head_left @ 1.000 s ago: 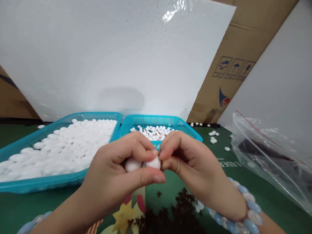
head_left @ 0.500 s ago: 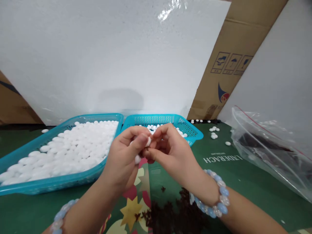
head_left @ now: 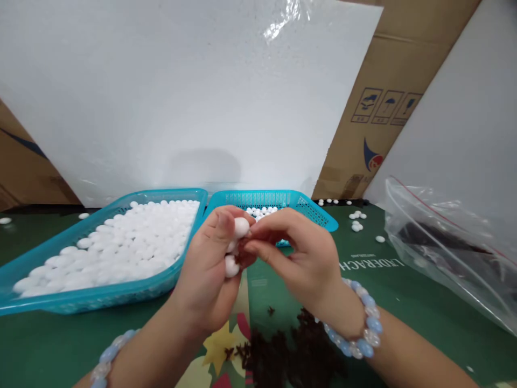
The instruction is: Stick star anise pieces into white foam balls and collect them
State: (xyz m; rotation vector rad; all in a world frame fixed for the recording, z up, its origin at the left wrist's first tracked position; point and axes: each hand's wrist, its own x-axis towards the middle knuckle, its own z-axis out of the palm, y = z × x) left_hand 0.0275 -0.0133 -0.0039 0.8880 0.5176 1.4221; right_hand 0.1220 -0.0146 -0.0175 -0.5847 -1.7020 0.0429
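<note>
My left hand (head_left: 208, 264) is closed round a few smooth white balls (head_left: 241, 228); one shows at the top by the thumb and another lower down near the palm. My right hand (head_left: 301, 250) pinches with thumb and forefinger right beside the upper ball. A small dark brown piece (head_left: 243, 253) shows at its fingertips, partly hidden between the hands. Below them on the table lies a heap of small dark brown star-like pieces (head_left: 299, 350), blurred, with a few loose ones to its left.
A blue tray (head_left: 121, 293) full of white balls stands at left. Behind my hands is a blue slotted basket (head_left: 319, 215) with more balls. Loose balls (head_left: 356, 227) lie at back right, near a clear zip bag (head_left: 444, 248) with dark contents. A white board (head_left: 202, 97) and cardboard (head_left: 388, 108) stand behind.
My left hand has turned and its thumb has lifted, so the white balls show more. My right hand has shifted slightly right, its fingertips still by the balls. The view has moved slightly.
</note>
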